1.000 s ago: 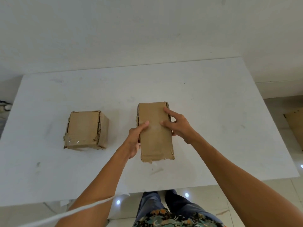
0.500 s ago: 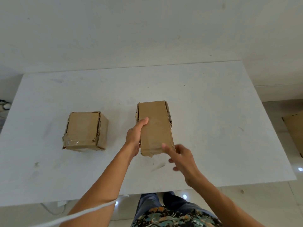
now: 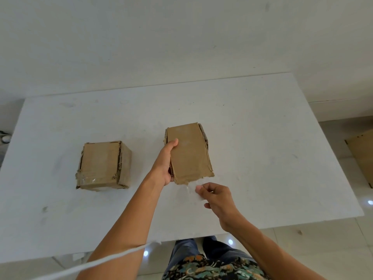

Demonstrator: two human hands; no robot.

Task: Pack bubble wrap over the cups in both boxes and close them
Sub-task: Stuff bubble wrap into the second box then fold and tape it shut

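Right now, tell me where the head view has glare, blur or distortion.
Head view: wide-angle bend curves the table edges; glare spots sit on the floor tiles and on the clear tape of the left box; the right hand looks slightly soft, pinching something clear that is hard to make out; the left hand and right box are sharp; lighting is even, shadows faint.

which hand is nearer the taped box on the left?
Left. The left hand grips the middle box, which stands beside the taped box; the right hand is farther right, past the middle box's near edge.
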